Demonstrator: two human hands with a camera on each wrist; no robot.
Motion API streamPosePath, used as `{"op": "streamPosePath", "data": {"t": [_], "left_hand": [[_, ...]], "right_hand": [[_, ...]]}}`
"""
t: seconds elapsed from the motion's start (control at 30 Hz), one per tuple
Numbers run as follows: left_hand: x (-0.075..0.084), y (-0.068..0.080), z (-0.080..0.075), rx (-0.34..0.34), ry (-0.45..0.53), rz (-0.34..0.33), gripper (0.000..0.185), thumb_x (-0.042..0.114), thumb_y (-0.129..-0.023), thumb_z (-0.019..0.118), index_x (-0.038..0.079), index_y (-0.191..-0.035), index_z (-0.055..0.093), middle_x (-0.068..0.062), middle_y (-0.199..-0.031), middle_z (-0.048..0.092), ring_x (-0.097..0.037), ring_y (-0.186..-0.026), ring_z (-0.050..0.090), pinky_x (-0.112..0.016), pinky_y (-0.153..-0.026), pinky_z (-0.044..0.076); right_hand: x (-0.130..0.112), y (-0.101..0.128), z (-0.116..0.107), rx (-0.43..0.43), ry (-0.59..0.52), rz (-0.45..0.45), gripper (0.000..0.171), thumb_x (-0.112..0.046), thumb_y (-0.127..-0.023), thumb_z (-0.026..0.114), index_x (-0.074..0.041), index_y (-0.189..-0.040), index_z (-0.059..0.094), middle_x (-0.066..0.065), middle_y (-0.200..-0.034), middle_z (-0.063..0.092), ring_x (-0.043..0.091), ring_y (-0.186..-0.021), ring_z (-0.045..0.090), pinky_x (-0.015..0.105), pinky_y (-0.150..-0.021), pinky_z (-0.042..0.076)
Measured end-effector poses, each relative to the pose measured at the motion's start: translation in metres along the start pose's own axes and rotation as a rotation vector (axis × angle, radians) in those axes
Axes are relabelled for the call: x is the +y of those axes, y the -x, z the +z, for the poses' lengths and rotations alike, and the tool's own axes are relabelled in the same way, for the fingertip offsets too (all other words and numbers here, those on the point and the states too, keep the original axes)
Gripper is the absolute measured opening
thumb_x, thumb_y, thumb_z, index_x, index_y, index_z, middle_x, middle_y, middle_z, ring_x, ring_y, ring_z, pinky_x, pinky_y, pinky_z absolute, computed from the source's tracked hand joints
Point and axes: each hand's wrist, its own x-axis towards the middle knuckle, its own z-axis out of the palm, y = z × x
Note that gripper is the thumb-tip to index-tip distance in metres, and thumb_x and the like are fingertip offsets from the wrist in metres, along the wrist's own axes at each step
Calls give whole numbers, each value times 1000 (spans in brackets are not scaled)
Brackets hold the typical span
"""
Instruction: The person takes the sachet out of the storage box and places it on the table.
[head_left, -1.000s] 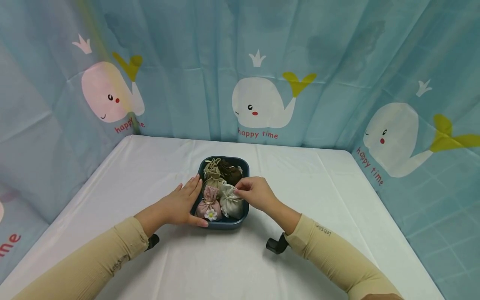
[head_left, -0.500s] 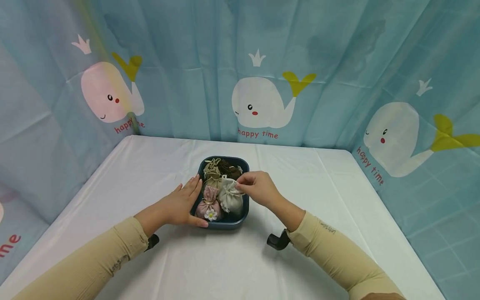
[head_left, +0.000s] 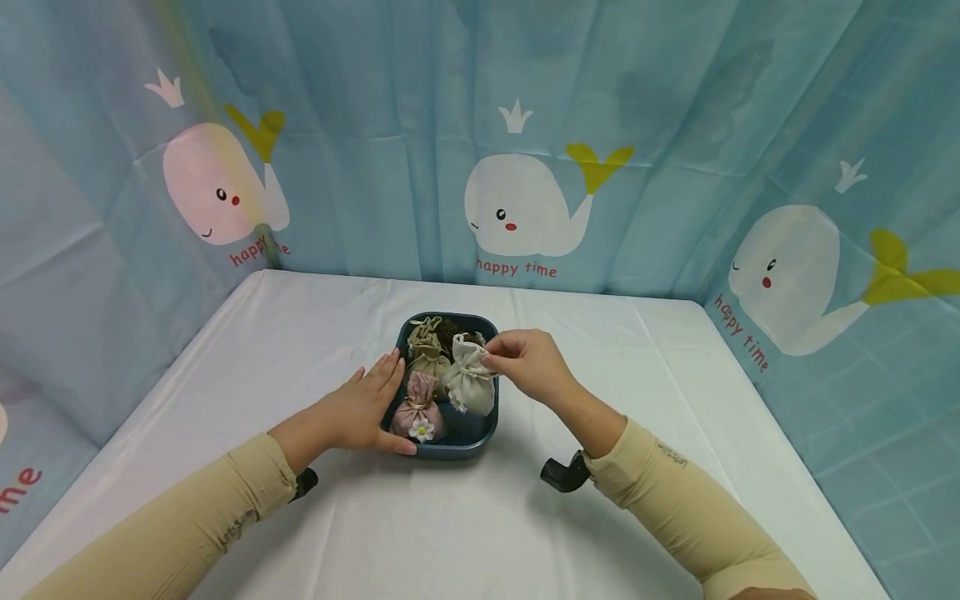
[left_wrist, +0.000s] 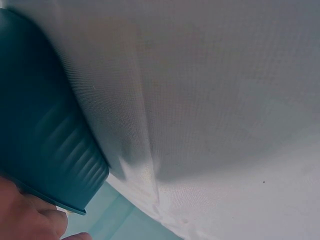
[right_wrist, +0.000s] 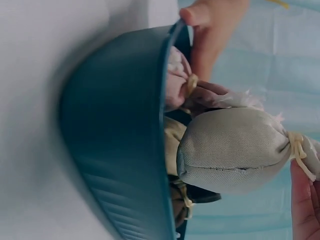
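My right hand [head_left: 534,362] pinches the gathered neck of a whitish drawstring pouch [head_left: 470,385]. In the right wrist view this pouch [right_wrist: 235,145] hangs over the rim of a dark blue basin [right_wrist: 112,100], its bottom at rim height. My left hand [head_left: 360,408] rests with straight fingers along the left side of the basin [head_left: 450,452], its thumb at the front rim. Inside lie a pink pouch [head_left: 420,408] with a white flower, a tan pouch [head_left: 429,360] and a dark brown one, mostly hidden behind the white pouch.
The basin stands on a white-covered table [head_left: 600,375]. A light blue curtain [head_left: 360,167] with printed whales hangs behind and on both sides. A black wrist mount [head_left: 564,472] sits under the right forearm, another [head_left: 305,483] by the left.
The right hand has lifted the white pouch up and slightly right, baring the basin floor at the front right. My left hand has stayed in place.
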Motion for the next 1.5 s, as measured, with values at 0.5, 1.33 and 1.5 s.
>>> {"op": "streamPosePath", "data": {"t": [0.5, 1.33, 1.5], "left_hand": [[1, 1, -2, 4, 24, -4, 127, 83, -62, 49, -2, -146, 5, -19, -152, -3, -34, -139, 2, -57, -106, 13], [-1, 0, 3, 5, 16, -8, 128, 86, -61, 46, 0, -146, 3, -18, -152, -4, -32, -139, 1, -56, -107, 12], [-1, 0, 3, 7, 17, -9, 128, 86, -60, 46, 0, -146, 3, -18, -152, -4, -32, -139, 1, -56, -107, 12]], "right_hand": [[3, -6, -24, 58, -18, 17, 7, -16, -84, 67, -11, -86, 72, 1, -79, 68, 13, -73, 63, 28, -68, 53], [54, -19, -58, 192, 33, 21, 9, -15, -85, 66, -7, -85, 70, 7, -83, 69, 16, -74, 65, 31, -69, 53], [64, -21, -61, 192, 52, 58, 10, -15, -86, 65, -6, -87, 70, 8, -85, 68, 18, -76, 65, 36, -72, 53]]}}
